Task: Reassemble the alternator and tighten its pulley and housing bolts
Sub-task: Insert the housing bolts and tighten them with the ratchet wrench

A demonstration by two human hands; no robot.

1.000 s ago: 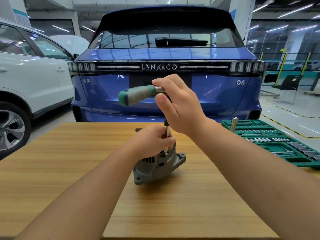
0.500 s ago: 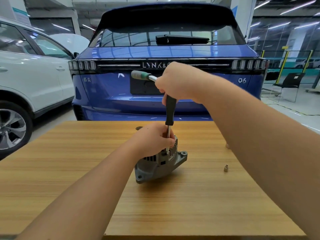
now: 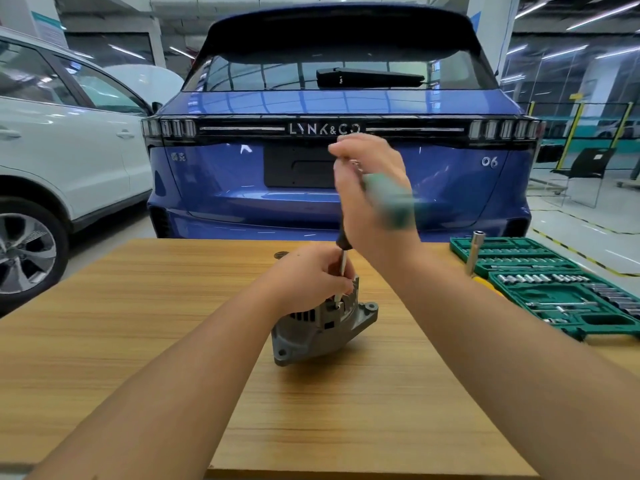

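While blurred right hand [image 3: 372, 192] apparently clasps wrench handle [image 3: 391, 199], alternator [image 3: 322, 327] under left hand's [image 3: 308, 278] shaft-pinching grip.

Right hand [image 3: 372, 188] motion-blurred, green handle [image 3: 393, 199] smeared; tool tip hidden (behind left hand [image 3: 311, 278]).

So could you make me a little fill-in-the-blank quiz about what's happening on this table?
1. The left hand steadies the grey ____ on the wooden table.
2. The right hand grips a tool with a ____ handle.
3. The green socket set case lies to the person's ____.
4. Behind the table stands a ____ car.

Missing: alternator; green; right; blue
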